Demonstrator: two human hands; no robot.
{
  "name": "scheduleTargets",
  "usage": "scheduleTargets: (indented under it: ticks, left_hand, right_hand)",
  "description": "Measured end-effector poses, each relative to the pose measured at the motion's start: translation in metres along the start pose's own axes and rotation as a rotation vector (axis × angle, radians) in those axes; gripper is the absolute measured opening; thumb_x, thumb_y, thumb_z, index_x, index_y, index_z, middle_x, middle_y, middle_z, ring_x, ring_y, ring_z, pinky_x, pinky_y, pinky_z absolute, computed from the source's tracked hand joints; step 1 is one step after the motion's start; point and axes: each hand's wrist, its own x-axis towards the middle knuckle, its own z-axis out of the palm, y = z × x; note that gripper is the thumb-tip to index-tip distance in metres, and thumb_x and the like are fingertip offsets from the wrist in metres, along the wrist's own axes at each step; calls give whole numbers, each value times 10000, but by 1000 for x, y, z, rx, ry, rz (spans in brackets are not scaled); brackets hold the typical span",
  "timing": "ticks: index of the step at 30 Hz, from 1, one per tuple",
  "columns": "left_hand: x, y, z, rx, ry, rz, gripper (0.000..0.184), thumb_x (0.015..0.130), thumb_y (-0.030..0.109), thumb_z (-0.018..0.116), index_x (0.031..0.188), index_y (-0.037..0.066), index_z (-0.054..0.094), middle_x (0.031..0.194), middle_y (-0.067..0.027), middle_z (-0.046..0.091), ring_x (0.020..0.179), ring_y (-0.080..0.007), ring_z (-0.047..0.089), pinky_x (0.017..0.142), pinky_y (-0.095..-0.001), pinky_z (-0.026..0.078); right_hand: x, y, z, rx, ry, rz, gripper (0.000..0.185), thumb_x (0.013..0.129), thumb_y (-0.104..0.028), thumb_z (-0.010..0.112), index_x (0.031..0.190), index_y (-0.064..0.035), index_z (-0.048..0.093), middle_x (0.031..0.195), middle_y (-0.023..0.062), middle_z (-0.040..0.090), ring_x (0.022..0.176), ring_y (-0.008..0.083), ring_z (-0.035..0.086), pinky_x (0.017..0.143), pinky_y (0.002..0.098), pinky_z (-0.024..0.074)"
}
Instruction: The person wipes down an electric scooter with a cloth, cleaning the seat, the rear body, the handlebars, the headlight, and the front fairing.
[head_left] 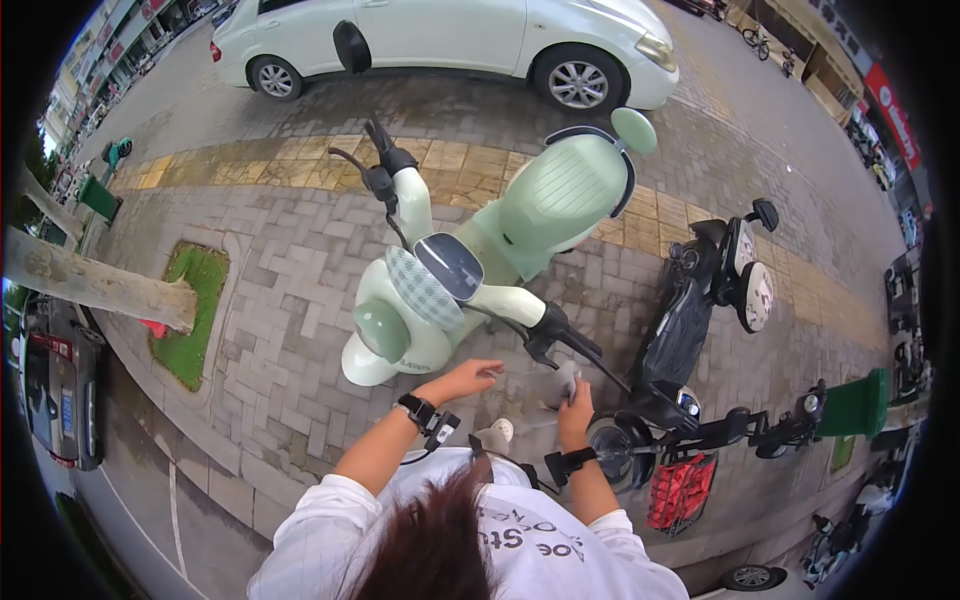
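My left hand point(472, 378) is stretched out beside the front of a pale green scooter point(430, 340), fingers extended and holding nothing. In my right hand point(575, 408) is a crumpled greyish cloth point(564, 380), just below the scooter's near brake lever and black handlebar grip point(568, 335). The scooter stands across in front of me, its dark display point(450, 266) between the handlebars. To the right is its ribbed green seat point(568, 182). A round mirror point(351, 47) shows beyond the far grip.
A white car point(430, 40) is parked beyond the paving. A black scooter point(680, 330) stands close on my right, near a red basket point(682, 492) and a green bin point(853, 403). To the left, a tree trunk point(100, 280) rises from a grass patch point(190, 340).
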Motion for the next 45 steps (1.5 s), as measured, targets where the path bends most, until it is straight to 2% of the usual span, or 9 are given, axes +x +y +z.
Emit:
scheduleTargets:
  ticks: [8,14,16,22,27,30,34,38,45]
  left_hand:
    - [-46,6,-96,-107,18,5,427,782,84,535,1192,13,438,1083,-118,524,977,-175,512,833,-307,420]
    - [-53,26,-146,164,362,339,487,756,94,574,1205,15,402,1107,-96,484,1008,-177,486,827,-297,419]
    - [-46,20,-163,237,220,357,510,738,70,595,1200,17,387,1077,-84,491,970,-171,498,805,-279,419]
    - [-68,48,-172,-516,89,143,295,706,14,611,991,8,534,981,-54,522,869,-98,494,707,-244,415]
    - [-61,48,-179,-267,-27,191,283,687,8,612,965,2,555,833,-8,539,738,-86,481,655,-231,407]
    - [-57,49,-178,-114,42,323,280,665,5,613,942,6,569,737,-9,526,644,-103,471,612,-232,399]
    - [-59,52,-187,145,231,347,216,632,3,604,847,29,608,673,-51,490,583,-130,466,568,-250,394]
    - [-65,47,-199,205,381,240,223,610,-3,593,826,48,619,688,-67,507,600,-159,501,566,-270,408]
    - [-38,54,-199,394,684,82,295,670,116,596,951,31,572,943,-131,524,874,-288,528,735,-346,429]
  right_hand:
    - [-2,-137,4,88,-60,-307,410,599,51,539,997,-27,480,955,157,492,881,343,507,749,349,421]
    - [52,-251,63,357,-202,-292,363,633,-13,600,979,-31,493,1000,149,504,928,319,501,769,335,414]
    - [56,-273,76,333,-221,-356,308,659,26,532,949,-39,453,953,101,464,875,198,478,729,253,393]
    - [50,-301,66,755,-422,140,166,728,-92,597,797,-18,466,882,37,461,859,145,446,787,231,335]
    - [68,-268,58,692,-532,-140,362,742,-46,590,1098,-16,526,918,66,519,894,146,489,805,268,378]
    - [74,-276,55,800,-625,104,284,736,-11,574,1020,-4,571,951,63,521,816,127,516,759,250,409]
    - [93,-269,71,490,-761,-47,294,705,7,583,999,6,576,780,45,574,654,117,536,644,249,445]
    - [98,-304,44,-112,-477,-252,247,634,-69,650,877,-57,608,745,88,610,615,185,583,577,270,454]
    - [110,-305,64,-134,-100,-446,253,662,-60,568,912,-92,543,792,76,568,640,259,574,519,353,433]
